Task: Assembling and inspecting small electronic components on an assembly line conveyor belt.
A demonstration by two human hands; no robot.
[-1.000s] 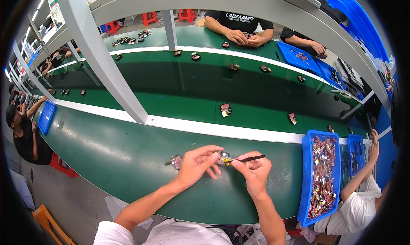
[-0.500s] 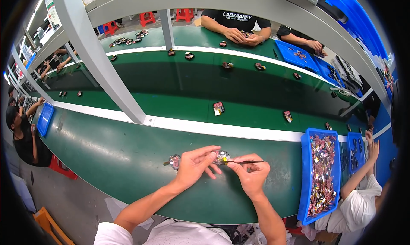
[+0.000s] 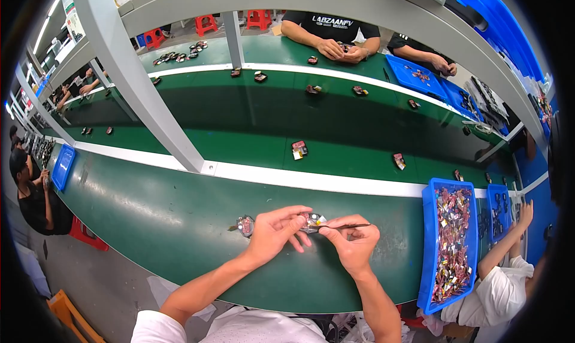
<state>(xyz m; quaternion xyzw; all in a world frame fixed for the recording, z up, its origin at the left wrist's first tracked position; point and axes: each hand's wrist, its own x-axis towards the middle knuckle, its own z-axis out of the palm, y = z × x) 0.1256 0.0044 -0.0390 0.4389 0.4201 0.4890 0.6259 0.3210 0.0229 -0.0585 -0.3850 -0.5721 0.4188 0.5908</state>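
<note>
My left hand [image 3: 272,235] is closed on a small electronic assembly [image 3: 312,220], pinched between thumb and fingers above the green bench. The assembly shows a dark casing, reddish circuit parts and a yellow-white piece. Between the thumb and fingers of my right hand [image 3: 354,247] sits a thin dark tool, apparently tweezers [image 3: 354,225], its tip against the assembly's right side. My fingers partly cover that contact. Just left of my left hand, another small assembly [image 3: 244,225] with a red board lies on the bench.
A blue bin [image 3: 426,253] full of small circuit boards stands right of my hands. Beyond a white rail [image 3: 311,181], a green conveyor [image 3: 239,145] carries scattered assemblies. A grey post [image 3: 144,79] rises ahead. Co-workers sit across, far left and right; a blue tray [image 3: 63,167] lies far left.
Assemblies on the conveyor have shifted slightly left. The held assembly has tilted a little against the tool tip, while both my hands stay nearly in place. The co-worker's arm at right has moved.
</note>
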